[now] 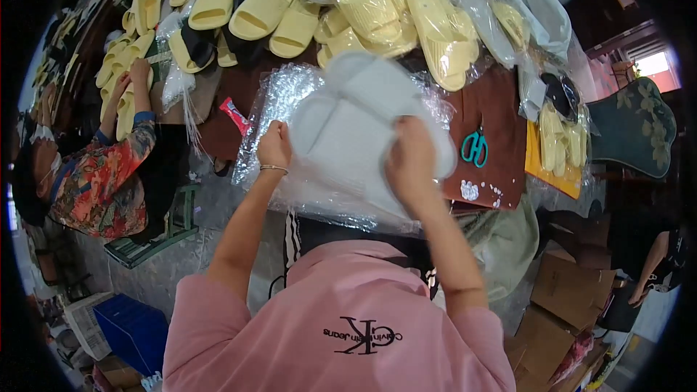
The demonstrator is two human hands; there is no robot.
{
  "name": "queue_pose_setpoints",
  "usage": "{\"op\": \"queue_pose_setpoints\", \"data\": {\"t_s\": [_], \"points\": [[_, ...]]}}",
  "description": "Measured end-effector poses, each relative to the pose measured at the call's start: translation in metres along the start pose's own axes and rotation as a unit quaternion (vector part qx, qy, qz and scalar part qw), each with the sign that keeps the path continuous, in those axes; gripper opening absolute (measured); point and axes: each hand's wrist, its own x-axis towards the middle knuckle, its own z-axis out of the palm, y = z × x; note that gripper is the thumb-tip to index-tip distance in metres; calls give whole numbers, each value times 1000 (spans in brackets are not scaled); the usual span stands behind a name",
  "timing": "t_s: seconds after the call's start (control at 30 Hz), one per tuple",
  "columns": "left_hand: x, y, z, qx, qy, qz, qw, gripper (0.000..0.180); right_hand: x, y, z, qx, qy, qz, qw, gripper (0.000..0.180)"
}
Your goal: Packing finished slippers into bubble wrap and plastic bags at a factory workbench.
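Dark brown tabletop (501,101) fills the upper view, its far edge heaped with pale yellow foam slide sandals (265,7), several sealed in clear plastic bags (435,29). Near its front edge, both hands raise a pair of white foam slippers (348,127) over a crinkled clear plastic bag (290,94); the pair's long axis runs from the near edge toward the far one. The left hand (274,145) is closed in a tight grip on the pair's left edge, the right hand (410,160) clamps its right side, both equally near. Teal-handled scissors (475,147) lie toward the right edge, beside a flat orange packet (541,163). A small red wrapper (236,114) sits left.
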Motion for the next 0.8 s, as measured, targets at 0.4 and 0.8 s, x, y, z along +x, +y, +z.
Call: {"op": "queue_pose_setpoints", "data": {"t_s": [0.4,0.8], "points": [[11,-33,14,23,-57,-49,997,27,-56,88,56,-148,-57,111,981,20],[-26,-25,-16,24,-66,9,998,21,-27,40,69,-40,3,61,997,18]]}}
